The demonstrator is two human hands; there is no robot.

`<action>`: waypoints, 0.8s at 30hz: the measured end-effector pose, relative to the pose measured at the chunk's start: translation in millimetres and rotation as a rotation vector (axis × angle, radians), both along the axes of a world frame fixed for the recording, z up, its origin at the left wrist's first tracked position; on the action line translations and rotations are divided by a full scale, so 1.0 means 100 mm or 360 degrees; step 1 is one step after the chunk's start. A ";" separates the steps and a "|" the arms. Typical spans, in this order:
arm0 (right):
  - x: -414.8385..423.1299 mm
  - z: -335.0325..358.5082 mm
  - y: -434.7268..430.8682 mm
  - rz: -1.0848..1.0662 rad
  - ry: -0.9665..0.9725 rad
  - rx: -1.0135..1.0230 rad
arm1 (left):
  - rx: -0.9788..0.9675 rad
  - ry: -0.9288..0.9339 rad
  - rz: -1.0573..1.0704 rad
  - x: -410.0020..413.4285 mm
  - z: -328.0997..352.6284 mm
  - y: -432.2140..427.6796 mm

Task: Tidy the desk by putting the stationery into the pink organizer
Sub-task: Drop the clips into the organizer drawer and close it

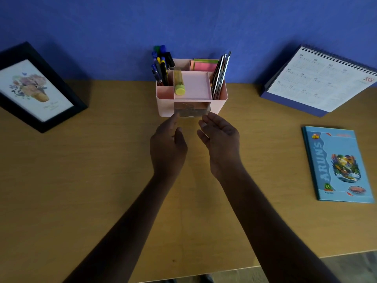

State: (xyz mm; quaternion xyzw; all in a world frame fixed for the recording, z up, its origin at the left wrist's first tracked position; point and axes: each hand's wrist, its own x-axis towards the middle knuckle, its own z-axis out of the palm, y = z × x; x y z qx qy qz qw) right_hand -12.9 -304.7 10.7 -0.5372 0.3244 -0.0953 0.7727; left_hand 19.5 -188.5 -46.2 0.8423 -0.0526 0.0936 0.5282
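1. Head view: pink organizer (165, 107) at the back middle of the table (81, 180), against the blue wall, dead ahead of both hands.
2. Inside it: pens (161, 64) upright at rear left, sticky notes (204, 65) at rear, yellow-capped tube (179, 84) lying on the top tray with long axis front to back.
3. Low in the front face: clear drawer (191, 110), long axis left to right, seemingly standing a little out; hard to be sure.
4. Left hand (168, 146): spread and relaxed, holding nothing, forefinger tip at the drawer's left corner, touching or nearly so.
5. Right hand (221, 141): palm turned inward, fingers loosely bent, empty, tips just short of the drawer's right corner.
6. Judged: drawer straight ahead between the two hands, left marginally nearer; probably a push straight back, away from the body.
7. Off to the right, well apart: notebook (338, 164).
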 end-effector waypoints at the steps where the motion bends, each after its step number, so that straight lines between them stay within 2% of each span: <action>1: 0.02 0.00 0.00 0.0014 -0.0019 -0.0003 | 0.0020 -0.0014 -0.0009 0.02 -0.01 0.00; 19: 0.18 0.00 -0.08 0.0115 -0.0103 0.0059 | 0.0142 0.0006 -0.0088 0.19 0.02 -0.05; 24: 0.10 -0.14 -0.08 0.0208 0.0118 -0.0191 | 0.0181 0.0114 -0.0115 0.07 0.19 -0.01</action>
